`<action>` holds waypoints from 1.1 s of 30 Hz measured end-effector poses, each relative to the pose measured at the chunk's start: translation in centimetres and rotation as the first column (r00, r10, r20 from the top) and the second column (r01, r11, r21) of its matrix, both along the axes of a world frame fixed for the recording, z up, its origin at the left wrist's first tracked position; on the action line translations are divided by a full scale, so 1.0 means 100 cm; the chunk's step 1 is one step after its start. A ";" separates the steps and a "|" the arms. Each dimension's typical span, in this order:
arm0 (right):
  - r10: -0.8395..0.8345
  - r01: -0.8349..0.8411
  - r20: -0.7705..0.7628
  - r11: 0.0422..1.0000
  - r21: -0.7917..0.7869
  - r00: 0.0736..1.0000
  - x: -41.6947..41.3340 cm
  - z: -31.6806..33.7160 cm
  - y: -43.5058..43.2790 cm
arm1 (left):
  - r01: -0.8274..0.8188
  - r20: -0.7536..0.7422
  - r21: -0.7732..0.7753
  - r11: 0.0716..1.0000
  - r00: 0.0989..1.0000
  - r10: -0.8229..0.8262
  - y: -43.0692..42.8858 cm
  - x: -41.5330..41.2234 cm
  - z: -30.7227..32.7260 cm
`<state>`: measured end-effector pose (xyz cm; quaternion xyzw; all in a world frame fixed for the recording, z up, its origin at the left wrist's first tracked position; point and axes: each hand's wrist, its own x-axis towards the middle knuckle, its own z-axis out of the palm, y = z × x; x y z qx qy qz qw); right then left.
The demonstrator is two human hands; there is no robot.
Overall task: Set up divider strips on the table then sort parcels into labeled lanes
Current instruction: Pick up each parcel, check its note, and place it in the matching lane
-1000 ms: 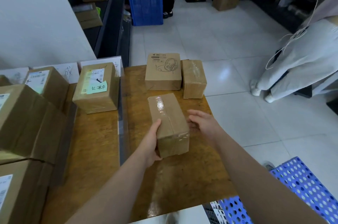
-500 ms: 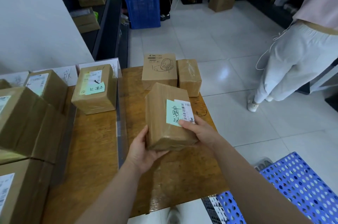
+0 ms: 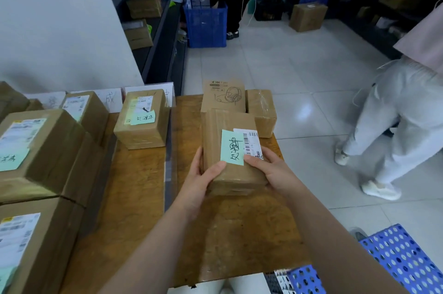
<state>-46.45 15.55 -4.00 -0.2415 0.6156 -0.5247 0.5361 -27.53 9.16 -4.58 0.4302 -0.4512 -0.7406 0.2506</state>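
A brown cardboard parcel (image 3: 215, 140) with a green handwritten note and a white barcode label faces me, held above the wooden table (image 3: 239, 233). My left hand (image 3: 199, 181) grips its left and lower edge. My right hand (image 3: 271, 171) holds its right side, thumb on the label. A grey divider strip (image 3: 169, 164) runs front to back across the table just left of the parcel. White lane labels (image 3: 110, 99) stand at the table's far edge.
A headphone-printed box (image 3: 223, 94) and a taped box (image 3: 262, 111) sit behind the held parcel. Left of the strip stand a green-noted parcel (image 3: 141, 123) and several larger boxes (image 3: 36, 149). A blue perforated crate (image 3: 402, 260) is at lower right; a person (image 3: 402, 121) stands at right.
The parcel was lying on the table with only tape showing; both hands lifted and turned it so the labeled face shows, then brought it closer and more upright.
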 end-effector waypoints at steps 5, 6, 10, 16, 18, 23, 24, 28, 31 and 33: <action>0.015 -0.013 0.026 0.998 -0.056 1.000 0.008 0.023 -0.028 | 0.020 -0.011 0.005 1.000 1.000 -0.020 -0.026 0.034 0.021; 0.026 -0.023 0.030 0.997 -0.072 0.999 0.010 0.029 -0.036 | 0.053 -0.008 -0.011 0.999 0.999 -0.053 -0.032 0.045 0.026; 0.102 -0.100 0.014 0.992 -0.072 0.995 0.028 0.049 -0.065 | 0.052 -0.025 0.020 0.998 0.998 -0.051 -0.053 0.092 0.038; 0.002 0.000 0.036 0.999 -0.037 0.999 0.091 0.057 -0.103 | -0.284 0.029 0.020 0.959 0.959 0.283 -0.074 0.142 0.040; -0.077 0.077 0.049 0.997 -0.015 0.996 0.113 0.055 -0.111 | -0.373 0.115 -0.053 0.926 0.919 0.377 -0.078 0.157 0.037; -0.174 0.174 -0.001 0.984 0.035 0.985 0.164 0.044 -0.122 | -0.431 0.178 -0.101 0.897 0.879 0.443 -0.083 0.188 0.028; -0.178 0.179 -0.013 0.983 0.049 0.984 0.172 0.043 -0.124 | -0.416 0.192 -0.117 0.902 0.881 0.431 -0.085 0.192 0.027; -0.165 0.181 -0.143 0.977 0.109 0.976 0.197 0.039 -0.129 | -0.372 0.308 -0.249 0.894 0.845 0.437 -0.102 0.210 0.030; -0.113 0.180 -0.341 0.969 0.171 0.933 0.208 0.034 -0.131 | -0.270 0.398 -0.341 0.900 0.826 0.399 -0.119 0.220 0.034; -0.101 0.184 -0.398 0.967 0.177 0.912 0.217 0.031 -0.129 | -0.183 0.453 -0.375 0.909 0.819 0.352 -0.131 0.226 0.033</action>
